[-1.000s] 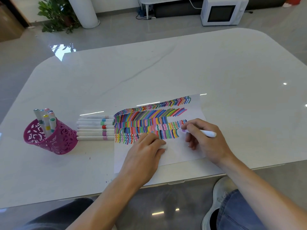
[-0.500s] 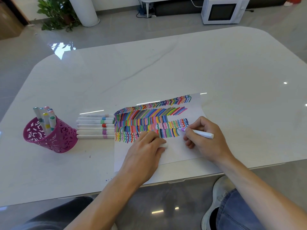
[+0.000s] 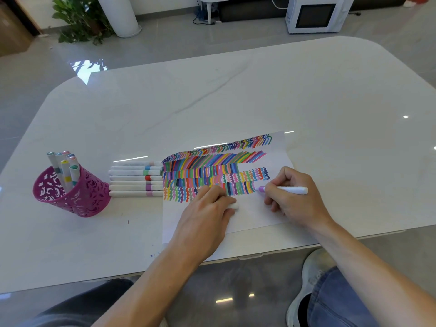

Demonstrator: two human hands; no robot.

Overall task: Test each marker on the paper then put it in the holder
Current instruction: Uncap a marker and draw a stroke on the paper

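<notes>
Marker (image 3: 292, 190) lower, tight in right grip (image 3: 296, 202)

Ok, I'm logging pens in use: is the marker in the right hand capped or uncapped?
Uncapped: the marker shows a bare purple tip on the paper; the left hand holds a white cap.

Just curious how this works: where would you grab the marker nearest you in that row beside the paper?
Probably take the nearest marker by its white barrel, towards the left end, from above. It lies flat, the next marker close along its far side, its banded end by the paper; only its near side and left end look free.
</notes>
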